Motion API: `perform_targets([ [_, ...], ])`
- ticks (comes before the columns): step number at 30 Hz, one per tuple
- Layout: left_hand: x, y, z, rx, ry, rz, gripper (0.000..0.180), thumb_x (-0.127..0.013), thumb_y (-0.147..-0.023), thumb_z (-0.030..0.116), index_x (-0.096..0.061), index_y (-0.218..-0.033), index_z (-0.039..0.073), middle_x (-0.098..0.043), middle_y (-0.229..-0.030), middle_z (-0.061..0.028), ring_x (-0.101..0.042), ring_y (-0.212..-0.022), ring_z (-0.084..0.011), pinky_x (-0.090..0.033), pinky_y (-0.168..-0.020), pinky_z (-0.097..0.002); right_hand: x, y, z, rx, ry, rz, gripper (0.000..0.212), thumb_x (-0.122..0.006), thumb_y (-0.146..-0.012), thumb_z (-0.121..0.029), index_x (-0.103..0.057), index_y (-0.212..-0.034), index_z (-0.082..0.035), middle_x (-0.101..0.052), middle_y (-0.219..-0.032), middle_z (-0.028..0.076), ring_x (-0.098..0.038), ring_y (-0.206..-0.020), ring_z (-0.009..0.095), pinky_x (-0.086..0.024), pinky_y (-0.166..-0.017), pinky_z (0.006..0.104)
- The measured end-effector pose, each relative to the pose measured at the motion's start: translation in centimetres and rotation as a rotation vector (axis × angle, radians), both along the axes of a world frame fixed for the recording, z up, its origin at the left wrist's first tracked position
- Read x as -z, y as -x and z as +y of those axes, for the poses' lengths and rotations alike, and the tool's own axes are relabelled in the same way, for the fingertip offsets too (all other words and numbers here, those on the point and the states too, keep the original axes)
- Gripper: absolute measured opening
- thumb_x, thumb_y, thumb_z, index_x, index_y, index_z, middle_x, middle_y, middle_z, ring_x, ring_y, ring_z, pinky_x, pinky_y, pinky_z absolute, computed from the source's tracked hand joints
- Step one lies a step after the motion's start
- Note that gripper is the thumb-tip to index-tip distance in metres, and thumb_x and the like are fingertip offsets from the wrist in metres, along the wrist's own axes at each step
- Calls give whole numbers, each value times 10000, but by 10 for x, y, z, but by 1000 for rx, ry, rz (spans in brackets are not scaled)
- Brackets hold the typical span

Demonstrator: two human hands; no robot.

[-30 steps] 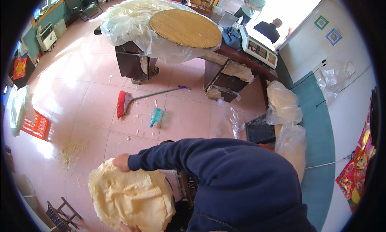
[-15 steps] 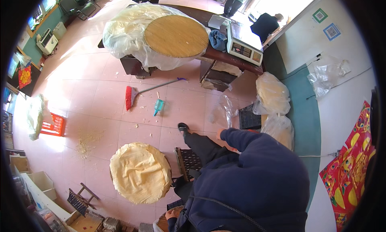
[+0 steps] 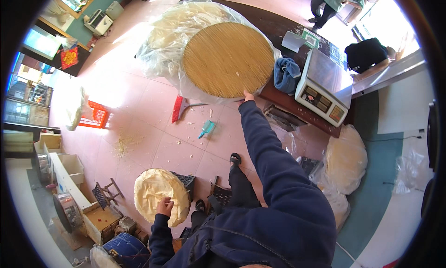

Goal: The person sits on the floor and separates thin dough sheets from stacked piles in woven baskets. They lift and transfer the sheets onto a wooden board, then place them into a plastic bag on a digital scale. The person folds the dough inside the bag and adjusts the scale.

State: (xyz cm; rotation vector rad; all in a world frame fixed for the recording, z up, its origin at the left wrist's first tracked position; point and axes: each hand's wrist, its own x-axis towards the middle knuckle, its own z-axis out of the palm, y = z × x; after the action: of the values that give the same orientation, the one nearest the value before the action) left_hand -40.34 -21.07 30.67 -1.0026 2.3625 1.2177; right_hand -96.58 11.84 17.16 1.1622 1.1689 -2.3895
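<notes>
My right hand (image 3: 249, 96) reaches far forward and grips the near rim of a round, slatted tan board (image 3: 227, 59), thumb on top. The board lies on a plastic-wrapped pale heap (image 3: 160, 49) on the dark table (image 3: 283, 24). My left hand (image 3: 164, 206), fingers loosely curled and nothing seen in it, is over the near edge of a round stack of pale yellow thin sheets (image 3: 153, 186). Whether it touches the sheets I cannot tell. The stack rests low, beside a dark crate (image 3: 186, 182).
A white scale (image 3: 323, 89) and blue cloth (image 3: 287, 76) are on the table. A red broom (image 3: 178, 108), teal scoop (image 3: 207, 128), orange-red basket (image 3: 95, 114) and crumbs (image 3: 124, 145) lie on the floor. Bagged pale rounds (image 3: 346, 158) stand at right. A person (image 3: 337, 5) stands beyond.
My right arm has stretched forward from beside my body to the board's rim. My left hand has moved from a wooden surface near the lower edge to over the pale stack. The view has shifted.
</notes>
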Motion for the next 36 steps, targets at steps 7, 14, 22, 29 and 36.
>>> perform_targets([
  [7, -35, 102, 34, 305, -61, -107, 289, -634, -844, 194, -602, -1023, -31, -666, -831, -120, -647, -691, -165, -515, -660, -291, -62, -1, 2, -94, 99, -4, 183, -612, -878, -211, -566, -1003, -87, -628, -892, 78, -598, -736, 220, -497, -610, 358],
  [14, -9, 361, 34, -100, -690, 238, 370, -566, -904, 360, -525, -1062, 28, -582, -862, -59, -593, -761, -164, -498, -647, -298, -142, -53, 12, -235, 272, 106, 90, -632, -848, -128, -589, -914, -85, -643, -798, 48, -610, -637, 179, -494, -523, 308],
  [22, -54, 501, 103, -481, -825, 483, 333, -689, -786, 170, -596, -1061, 8, -651, -982, -101, -644, -856, -228, -536, -695, -328, -157, -68, 31, -421, 360, 213, 159, -707, -794, -189, -584, -883, -141, -623, -737, -7, -584, -654, 156, -459, -534, 308],
  [29, -102, 367, 20, -520, -701, 871, 354, -668, -828, 174, -589, -1101, -39, -650, -982, -78, -618, -852, -155, -481, -769, -285, -141, -56, 71, -594, 419, 356, 249, -550, -867, -157, -597, -1089, -56, -639, -1108, 97, -609, -993, 256, -502, -803, 387],
  [36, -23, 106, -25, -924, -862, 1161, 397, -562, -910, 113, -461, -1270, -22, -560, -1211, -90, -554, -1078, -177, -445, -918, -305, -110, -21, 95, -535, 52, 33, 192, -644, -846, -298, -640, -870, -108, -656, -807, 39, -588, -690, 191, -475, -611, 323],
])
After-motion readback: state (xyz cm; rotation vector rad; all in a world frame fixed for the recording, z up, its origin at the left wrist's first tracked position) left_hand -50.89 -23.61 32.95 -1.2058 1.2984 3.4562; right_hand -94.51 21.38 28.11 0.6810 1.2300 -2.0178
